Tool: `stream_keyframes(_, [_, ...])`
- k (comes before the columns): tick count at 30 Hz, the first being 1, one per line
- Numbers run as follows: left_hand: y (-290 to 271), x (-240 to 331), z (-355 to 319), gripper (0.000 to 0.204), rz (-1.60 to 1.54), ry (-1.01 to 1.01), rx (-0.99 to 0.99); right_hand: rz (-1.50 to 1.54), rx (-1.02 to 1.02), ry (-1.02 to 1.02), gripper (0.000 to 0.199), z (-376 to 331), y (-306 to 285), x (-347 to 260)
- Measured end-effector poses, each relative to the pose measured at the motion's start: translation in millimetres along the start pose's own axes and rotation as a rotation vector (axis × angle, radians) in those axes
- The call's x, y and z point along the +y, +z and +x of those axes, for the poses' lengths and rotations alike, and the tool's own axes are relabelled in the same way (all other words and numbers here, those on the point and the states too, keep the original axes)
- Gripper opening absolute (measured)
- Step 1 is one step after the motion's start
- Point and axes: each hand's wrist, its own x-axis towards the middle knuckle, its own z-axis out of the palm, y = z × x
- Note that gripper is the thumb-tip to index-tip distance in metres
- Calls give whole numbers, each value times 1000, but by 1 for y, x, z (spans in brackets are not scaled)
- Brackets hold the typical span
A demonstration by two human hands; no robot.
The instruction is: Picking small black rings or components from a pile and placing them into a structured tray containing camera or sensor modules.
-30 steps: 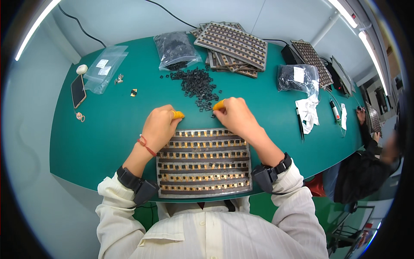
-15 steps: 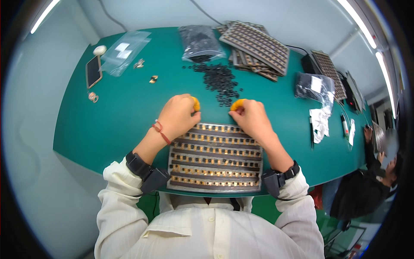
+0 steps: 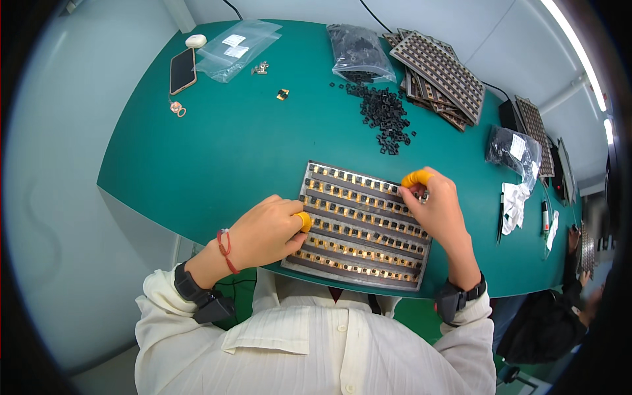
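Note:
A flat grey tray [image 3: 376, 186] with rows of small gold-coloured contacts and black square pieces lies at the table's front edge, turned slantwise. My left hand [image 3: 270, 227] is closed at its left edge, a yellow finger cot on the index finger and the thumb beside the rim. Over the tray's upper right corner is my right hand [image 3: 438, 204], its yellow-capped index finger and thumb pinched together. Whatever lies between those fingertips is hidden. Beyond the tray is a loose heap of small black square pieces [image 3: 385, 115], spilling from a clear plastic bag [image 3: 359, 49].
Stacked similar trays [image 3: 441, 72] stand at the back right, near a bag of black parts [image 3: 513, 148] and white tissue [image 3: 515, 204]. At the far left are a phone [image 3: 183, 71], empty clear bags [image 3: 240, 46] and small metal parts [image 3: 261, 68]. A co-worker [image 3: 550, 322] sits at right.
The tray has turned clockwise. My left hand has moved from the tray's far edge to its left edge, and my right hand to its upper right corner. The view has shifted too.

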Motion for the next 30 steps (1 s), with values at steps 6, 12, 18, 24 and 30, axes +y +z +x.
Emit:
stream_keyframes(6, [9,0,-3,11,18,41,20,25,-95,22,12,-66,-25,-3])
stream_keyframes(12, [16,21,-22,32,217,-24,109,-39,-75,-8,14,-119,-20,12])
stream_keyframes(18, [14,26,-20,38,216,-77,-1,-54,-48,-41,17,-132,-9,13])
stream_keyframes(24, [3,31,-8,38,221,-151,-155,-162,4,-87,17,-133,-4,6])
stream_keyframes(30, [-24,15,45,32,27,-114,-225,-247,-120,-26,34,-140,-7,-8])
